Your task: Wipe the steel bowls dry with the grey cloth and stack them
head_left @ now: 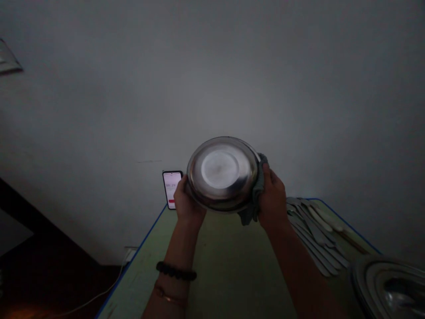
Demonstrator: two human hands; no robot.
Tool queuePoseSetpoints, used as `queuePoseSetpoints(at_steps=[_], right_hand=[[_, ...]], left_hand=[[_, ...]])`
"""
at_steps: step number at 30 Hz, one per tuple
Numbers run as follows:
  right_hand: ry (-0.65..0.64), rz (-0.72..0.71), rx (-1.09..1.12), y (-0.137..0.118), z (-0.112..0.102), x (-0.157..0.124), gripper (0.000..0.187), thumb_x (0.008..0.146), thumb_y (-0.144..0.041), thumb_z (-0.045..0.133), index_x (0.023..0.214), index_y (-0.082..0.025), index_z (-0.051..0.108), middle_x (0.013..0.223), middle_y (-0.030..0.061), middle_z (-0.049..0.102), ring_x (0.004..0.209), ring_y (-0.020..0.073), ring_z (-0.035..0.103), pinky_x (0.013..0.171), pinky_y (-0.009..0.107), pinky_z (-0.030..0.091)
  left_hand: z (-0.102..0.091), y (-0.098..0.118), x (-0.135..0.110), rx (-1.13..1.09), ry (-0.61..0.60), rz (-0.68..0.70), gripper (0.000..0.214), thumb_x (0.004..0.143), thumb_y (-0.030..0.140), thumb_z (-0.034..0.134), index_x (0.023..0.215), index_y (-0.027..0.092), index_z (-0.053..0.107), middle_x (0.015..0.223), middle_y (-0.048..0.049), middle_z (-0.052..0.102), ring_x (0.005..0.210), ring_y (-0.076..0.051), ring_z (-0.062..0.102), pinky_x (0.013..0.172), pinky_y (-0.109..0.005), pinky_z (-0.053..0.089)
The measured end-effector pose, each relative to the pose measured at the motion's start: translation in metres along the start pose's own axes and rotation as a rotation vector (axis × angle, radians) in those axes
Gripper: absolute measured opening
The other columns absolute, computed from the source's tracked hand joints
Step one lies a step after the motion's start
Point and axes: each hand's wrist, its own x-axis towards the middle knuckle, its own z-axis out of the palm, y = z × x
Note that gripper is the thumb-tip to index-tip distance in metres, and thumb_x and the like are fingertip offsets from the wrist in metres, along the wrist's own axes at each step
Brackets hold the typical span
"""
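A round steel plate (222,173) is held up in front of me, tilted so its inner face looks at me. My left hand (184,201) grips the plate's left rim with closed fingers. My right hand (272,197) is closed on a grey-green cloth (256,195) pressed against the plate's right rim. Part of the cloth hangs below the plate.
A green table (229,266) with a blue edge lies below. Several knives and other cutlery (315,230) lie at its right. Steel dishes (388,283) sit at the lower right. A lit phone (171,188) leans on the wall. A white cable (99,294) runs along the floor at left.
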Motion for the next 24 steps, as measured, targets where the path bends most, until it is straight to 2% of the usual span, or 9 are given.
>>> queuePoseSetpoints(at_steps=[3, 7, 11, 13, 15, 17, 19, 22, 24], right_hand=[[-0.094, 0.042, -0.031, -0.003, -0.008, 0.005, 0.049, 0.081, -0.061, 0.05, 0.092, -0.017, 0.068, 0.077, 0.0024, 0.066, 0.071, 0.017, 0.059, 0.067, 0.031, 0.047], [-0.272, 0.073, -0.088, -0.005, -0.012, 0.007, 0.047, 0.078, -0.061, 0.055, 0.087, -0.018, 0.072, 0.074, 0.0027, 0.069, 0.072, 0.0177, 0.061, 0.067, 0.031, 0.049], [-0.376, 0.142, -0.094, -0.004, -0.018, 0.011, 0.046, 0.074, -0.061, 0.06, 0.087, -0.019, 0.074, 0.071, 0.0023, 0.07, 0.072, 0.0195, 0.065, 0.069, 0.033, 0.051], [-0.324, 0.165, -0.042, -0.003, -0.02, 0.012, 0.045, 0.072, -0.06, 0.063, 0.089, -0.019, 0.074, 0.071, 0.0028, 0.071, 0.071, 0.0199, 0.065, 0.066, 0.032, 0.052], [-0.209, 0.173, 0.039, -0.002, -0.019, 0.012, 0.047, 0.072, -0.06, 0.064, 0.092, -0.018, 0.073, 0.074, 0.0034, 0.071, 0.069, 0.0194, 0.065, 0.064, 0.032, 0.051], [-0.097, 0.166, 0.104, 0.002, -0.013, 0.009, 0.051, 0.072, -0.061, 0.062, 0.096, -0.017, 0.071, 0.079, 0.0044, 0.072, 0.071, 0.019, 0.065, 0.064, 0.032, 0.051], [-0.028, 0.143, 0.142, 0.01, -0.005, 0.004, 0.055, 0.075, -0.063, 0.057, 0.101, -0.016, 0.07, 0.087, 0.0053, 0.072, 0.077, 0.0192, 0.065, 0.068, 0.032, 0.052], [-0.013, 0.106, 0.144, 0.021, 0.005, 0.0, 0.058, 0.079, -0.064, 0.049, 0.109, -0.018, 0.067, 0.094, 0.0049, 0.071, 0.087, 0.0193, 0.064, 0.075, 0.033, 0.051], [-0.035, 0.108, 0.131, 0.024, 0.005, 0.001, 0.059, 0.08, -0.064, 0.048, 0.11, -0.018, 0.067, 0.094, 0.0049, 0.072, 0.089, 0.0196, 0.064, 0.076, 0.032, 0.05]], left_hand=[[-0.009, 0.017, 0.005, 0.136, -0.013, -0.035, 0.023, 0.075, 0.022, 0.051, 0.059, 0.016, 0.066, 0.054, 0.0, 0.065, 0.052, -0.014, 0.062, 0.061, -0.026, 0.053], [-0.017, 0.037, 0.005, 0.33, -0.063, -0.047, 0.019, 0.07, 0.032, 0.06, 0.06, 0.016, 0.066, 0.052, 0.0001, 0.062, 0.051, -0.016, 0.061, 0.055, -0.027, 0.05], [-0.018, 0.038, 0.002, 0.514, -0.104, -0.148, 0.029, 0.065, 0.043, 0.071, 0.059, 0.014, 0.065, 0.048, -0.001, 0.059, 0.043, -0.013, 0.054, 0.045, -0.025, 0.043], [-0.018, 0.031, 0.001, 0.588, -0.069, -0.048, 0.039, 0.063, 0.052, 0.072, 0.053, 0.016, 0.061, 0.044, 0.0015, 0.054, 0.039, -0.01, 0.046, 0.041, -0.023, 0.036], [-0.017, 0.022, 0.002, 0.599, -0.005, 0.1, 0.045, 0.061, 0.056, 0.073, 0.047, 0.017, 0.054, 0.041, 0.0048, 0.049, 0.037, -0.007, 0.039, 0.039, -0.022, 0.03], [-0.016, 0.011, 0.003, 0.516, 0.053, 0.189, 0.045, 0.063, 0.056, 0.071, 0.049, 0.018, 0.051, 0.043, 0.0068, 0.047, 0.039, -0.007, 0.039, 0.041, -0.022, 0.031], [-0.016, -0.001, 0.006, 0.367, 0.138, 0.239, 0.039, 0.067, 0.053, 0.068, 0.057, 0.018, 0.055, 0.051, 0.0067, 0.052, 0.047, -0.008, 0.045, 0.047, -0.022, 0.037], [-0.014, -0.011, 0.009, 0.205, 0.291, 0.292, 0.024, 0.071, 0.043, 0.066, 0.072, 0.019, 0.063, 0.067, 0.006, 0.061, 0.064, -0.009, 0.055, 0.062, -0.02, 0.043], [-0.014, -0.009, 0.009, 0.195, 0.293, 0.27, 0.017, 0.071, 0.037, 0.063, 0.072, 0.02, 0.062, 0.065, 0.0067, 0.06, 0.065, -0.009, 0.055, 0.062, -0.02, 0.043]])
